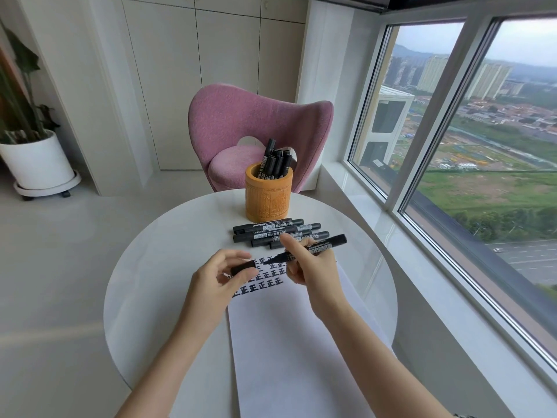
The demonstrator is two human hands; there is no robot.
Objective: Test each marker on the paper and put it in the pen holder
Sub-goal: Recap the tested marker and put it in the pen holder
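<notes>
My right hand grips an uncapped black marker, its tip pointing left just above the paper. My left hand pinches the marker's black cap a short way from that tip. The white paper lies on the round white table and carries rows of black written characters at its far end. Several capped black markers lie side by side beyond the paper. An orange carved pen holder stands behind them, upright, with several black markers in it.
A pink armchair stands past the table's far edge. A large window runs along the right side with a white sill. A potted plant on a wheeled base sits on the floor at far left.
</notes>
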